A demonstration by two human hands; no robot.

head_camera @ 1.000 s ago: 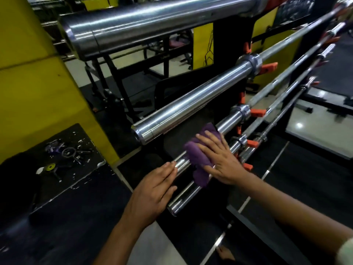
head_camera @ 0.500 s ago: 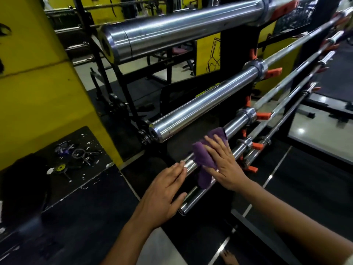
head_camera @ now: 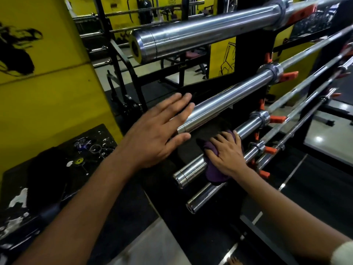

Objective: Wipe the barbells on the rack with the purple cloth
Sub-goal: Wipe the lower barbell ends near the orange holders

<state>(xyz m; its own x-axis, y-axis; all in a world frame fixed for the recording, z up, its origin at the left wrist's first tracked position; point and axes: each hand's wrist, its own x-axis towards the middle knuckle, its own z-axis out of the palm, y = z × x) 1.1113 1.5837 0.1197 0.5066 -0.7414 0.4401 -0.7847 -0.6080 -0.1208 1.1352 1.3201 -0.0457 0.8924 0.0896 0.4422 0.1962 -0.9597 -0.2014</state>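
Note:
Several chrome barbells lie across a black rack [head_camera: 248, 60]. My right hand [head_camera: 227, 153] grips the purple cloth [head_camera: 214, 173] over the sleeve of the third barbell [head_camera: 191, 171], fingers bent over the bar. My left hand [head_camera: 158, 131] is raised with straight, spread fingers at the end of the second barbell [head_camera: 225, 104]. Its fingers sit behind the sleeve tip and the thumb below it; whether it touches is unclear. The thick top barbell [head_camera: 200, 33] hangs above, and a fourth barbell [head_camera: 202, 199] lies below the cloth.
Orange rack pegs [head_camera: 277, 119] stick out beside the sleeve collars. A yellow wall [head_camera: 47, 83] stands on the left, with a black paint-spattered surface [head_camera: 57, 169] holding small parts below it. More gym frames stand behind the rack.
My left hand has risen from the third barbell's sleeve end up to the tip of the second barbell. My right hand keeps the cloth on the third sleeve, its fingers now curling over it.

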